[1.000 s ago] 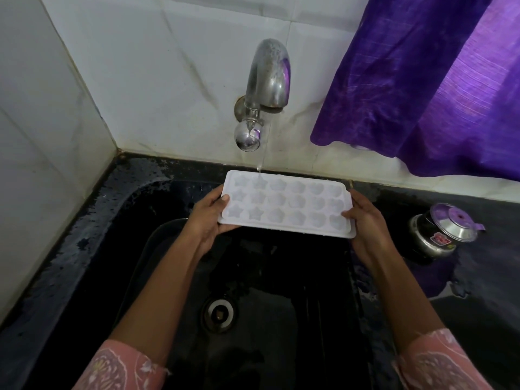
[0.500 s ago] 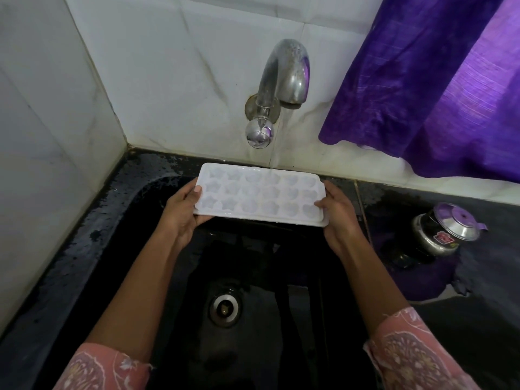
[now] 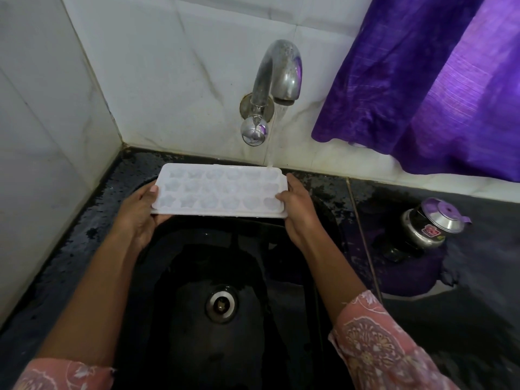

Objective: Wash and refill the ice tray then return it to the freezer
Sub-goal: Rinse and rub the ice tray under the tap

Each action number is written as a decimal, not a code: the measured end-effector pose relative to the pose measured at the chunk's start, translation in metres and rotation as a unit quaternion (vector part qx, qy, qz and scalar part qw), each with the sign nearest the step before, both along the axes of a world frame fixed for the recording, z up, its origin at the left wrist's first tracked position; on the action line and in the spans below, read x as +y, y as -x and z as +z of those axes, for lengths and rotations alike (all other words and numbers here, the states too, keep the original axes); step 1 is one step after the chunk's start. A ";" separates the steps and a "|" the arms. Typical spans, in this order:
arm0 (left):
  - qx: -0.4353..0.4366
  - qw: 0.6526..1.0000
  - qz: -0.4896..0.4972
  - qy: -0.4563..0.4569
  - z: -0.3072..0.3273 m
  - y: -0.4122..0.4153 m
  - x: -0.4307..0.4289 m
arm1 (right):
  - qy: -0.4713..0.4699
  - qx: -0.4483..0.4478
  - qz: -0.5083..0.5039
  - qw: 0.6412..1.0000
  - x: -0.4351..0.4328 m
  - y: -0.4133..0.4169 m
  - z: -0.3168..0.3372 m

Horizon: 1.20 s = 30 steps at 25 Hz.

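Over the glossy black sink (image 3: pixel 174 277), your left hand (image 3: pixel 138 213) and right hand (image 3: pixel 298 212) grip the white plastic ice tray (image 3: pixel 219 191) by its ends, star-shaped moulds under the steel tap (image 3: pixel 277 77).

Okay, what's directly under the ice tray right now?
Below the ice tray, held by the left hand and right hand, is the black sink. The strip beneath the tray is hidden.

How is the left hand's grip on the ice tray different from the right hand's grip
The left hand holds the short left end of the ice tray, thumb on the rim, fingers curled beneath. The right hand holds the opposite short end, the one where the tap's stream lands on the far corner; the left end sits away from the stream. Both grip only the edges, keeping the tray roughly level over the sink.
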<state>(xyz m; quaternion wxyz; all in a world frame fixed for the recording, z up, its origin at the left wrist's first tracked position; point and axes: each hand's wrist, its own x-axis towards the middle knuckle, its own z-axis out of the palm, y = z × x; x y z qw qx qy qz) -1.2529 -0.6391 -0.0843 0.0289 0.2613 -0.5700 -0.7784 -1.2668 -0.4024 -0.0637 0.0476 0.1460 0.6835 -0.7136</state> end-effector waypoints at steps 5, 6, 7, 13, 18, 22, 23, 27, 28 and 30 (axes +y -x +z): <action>0.003 1.000 0.013 -0.015 -0.002 -0.004 -0.018 | 0.004 0.005 0.031 0.999 -0.015 -0.003 0.005; 0.004 1.000 0.011 -0.016 -0.003 -0.006 -0.021 | 0.006 0.006 0.040 0.999 -0.016 -0.003 0.003; 0.007 1.000 0.007 -0.020 -0.003 -0.007 -0.023 | 0.000 0.006 0.048 0.999 -0.016 -0.004 0.002; 0.009 0.999 -0.002 -0.044 -0.016 -0.018 -0.023 | 0.029 0.001 0.025 0.999 -0.006 -0.017 -0.006; 0.026 0.998 -0.044 -0.041 -0.019 -0.023 -0.010 | 0.049 -0.005 0.004 0.999 0.009 -0.026 -0.011; 0.025 0.997 -0.060 -0.040 -0.018 -0.022 0.006 | 0.067 -0.012 -0.026 0.997 0.026 -0.030 -0.012; 0.024 0.997 -0.062 -0.043 -0.018 -0.021 0.011 | 0.069 -0.015 -0.034 0.997 0.030 -0.030 -0.012; 0.025 0.995 -0.068 -0.063 -0.012 -0.018 0.035 | 0.083 -0.014 -0.069 0.994 0.051 -0.031 -0.010; 0.024 0.995 -0.069 -0.064 -0.010 -0.017 0.041 | 0.085 -0.012 -0.077 0.993 0.056 -0.031 -0.010; 0.020 0.995 -0.076 -0.065 -0.008 -0.017 0.051 | 0.083 -0.013 -0.093 0.992 0.066 -0.032 -0.011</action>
